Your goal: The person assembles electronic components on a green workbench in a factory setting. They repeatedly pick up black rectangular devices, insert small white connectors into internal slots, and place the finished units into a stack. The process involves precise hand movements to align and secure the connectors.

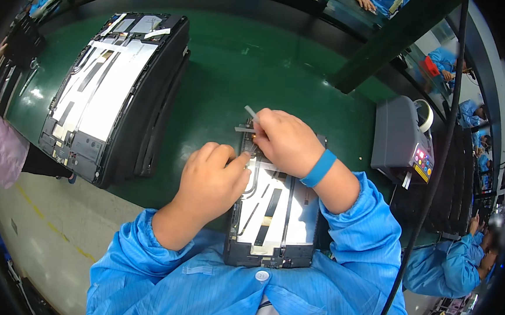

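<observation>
1. The open flat device (301, 219), with a black frame and a bright silver sheet inside, lies in front of the person, over the green table (218, 67); its near end reaches the blue jacket (208, 289).
2. The left hand (207, 175) is at the left upper side of this device. Its fingers are curled and the tips of thumb and forefinger come close together; if its grip holds some small part, I cannot tell.
3. The right hand (288, 142) is bent over the far end of the device, fingers pointing to the left. One pale strip (250, 112) sticks out beside its forefinger, and another pale strip (244, 129) is just below. The fingertips are partly hidden, so I cannot tell if this grip is closed on a strip.
4. On the right wrist there is a blue band (319, 168).
5. At the left, well apart from the hands, stands a stack of similar devices (107, 95), the top one showing its silver sheet.
6. At the right is a grey machine (391, 135) with coloured buttons and a white roll (424, 115). A black cable (431, 193) hangs before it.
7. Near the lower right, a co-worker (441, 267) wears blue.
</observation>
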`<action>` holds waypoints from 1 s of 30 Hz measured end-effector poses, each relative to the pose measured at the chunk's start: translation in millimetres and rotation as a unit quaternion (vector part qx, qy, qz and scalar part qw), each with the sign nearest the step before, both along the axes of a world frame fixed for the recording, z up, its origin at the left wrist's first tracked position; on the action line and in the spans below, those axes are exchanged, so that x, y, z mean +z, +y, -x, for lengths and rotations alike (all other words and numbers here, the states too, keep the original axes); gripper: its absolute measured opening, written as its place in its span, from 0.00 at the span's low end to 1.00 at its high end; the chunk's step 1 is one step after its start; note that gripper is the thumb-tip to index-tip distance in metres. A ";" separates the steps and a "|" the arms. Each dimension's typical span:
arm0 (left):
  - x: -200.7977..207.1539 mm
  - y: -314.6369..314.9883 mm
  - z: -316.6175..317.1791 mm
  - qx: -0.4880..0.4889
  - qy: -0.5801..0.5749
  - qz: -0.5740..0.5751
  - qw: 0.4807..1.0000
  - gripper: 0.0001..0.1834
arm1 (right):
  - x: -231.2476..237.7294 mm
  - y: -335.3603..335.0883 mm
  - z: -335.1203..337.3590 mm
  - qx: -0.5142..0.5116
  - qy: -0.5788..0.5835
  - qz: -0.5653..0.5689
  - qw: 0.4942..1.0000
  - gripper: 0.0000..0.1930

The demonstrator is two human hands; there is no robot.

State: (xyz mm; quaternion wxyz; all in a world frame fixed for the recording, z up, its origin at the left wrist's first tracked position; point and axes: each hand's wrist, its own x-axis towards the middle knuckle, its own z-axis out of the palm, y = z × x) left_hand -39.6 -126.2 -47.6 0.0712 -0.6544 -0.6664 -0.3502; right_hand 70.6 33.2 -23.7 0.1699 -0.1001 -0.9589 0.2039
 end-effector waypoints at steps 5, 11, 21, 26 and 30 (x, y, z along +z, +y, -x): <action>-0.2 0.5 1.2 0.000 -0.008 -0.012 1.000 0.15 | 0.9 -11.2 -5.0 -0.101 -0.059 0.060 0.991 0.12; 2.9 7.8 2.9 -0.009 -0.035 0.020 0.999 0.19 | 5.5 -17.6 -7.9 -0.164 -0.076 0.144 0.973 0.11; -3.1 10.5 6.1 -0.025 -0.028 0.033 0.999 0.16 | 21.3 5.0 -18.8 0.056 0.008 -0.035 0.998 0.02; -2.8 10.3 7.2 -0.024 -0.023 0.041 0.999 0.15 | 7.4 -3.7 -7.7 0.038 0.013 -0.063 0.997 0.08; -3.0 9.8 7.1 -0.023 -0.036 0.039 0.998 0.14 | 3.9 -4.4 -13.2 -0.082 0.095 0.013 0.992 0.15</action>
